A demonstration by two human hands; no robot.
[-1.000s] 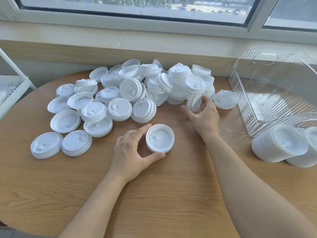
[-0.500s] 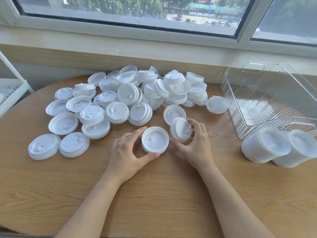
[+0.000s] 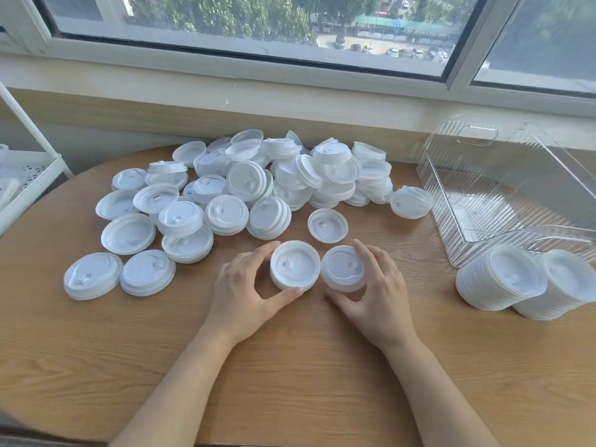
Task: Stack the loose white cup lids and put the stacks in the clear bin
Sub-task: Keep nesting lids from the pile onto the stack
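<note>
A short stack of white cup lids (image 3: pixel 295 265) stands on the wooden table (image 3: pixel 290 366), and my left hand (image 3: pixel 246 290) grips it between thumb and fingers. Right beside it my right hand (image 3: pixel 375 291) holds a white lid (image 3: pixel 343 268), tilted, close to the stack. A single loose lid (image 3: pixel 328 225) lies just behind them. Several loose lids in a pile (image 3: pixel 251 188) cover the far left and middle of the table. The clear bin (image 3: pixel 503 195) sits at the far right; no stacks are seen inside.
Two tall lid stacks (image 3: pixel 529 282) lie on their sides in front of the bin at the right. A white wire rack (image 3: pixel 25 179) stands off the table's left edge. The window sill and wall run behind the pile.
My right hand has drawn a lid out of the pile and brought it down beside the stack. One more lid was left lying loose behind. My left hand has stayed on the stack.
</note>
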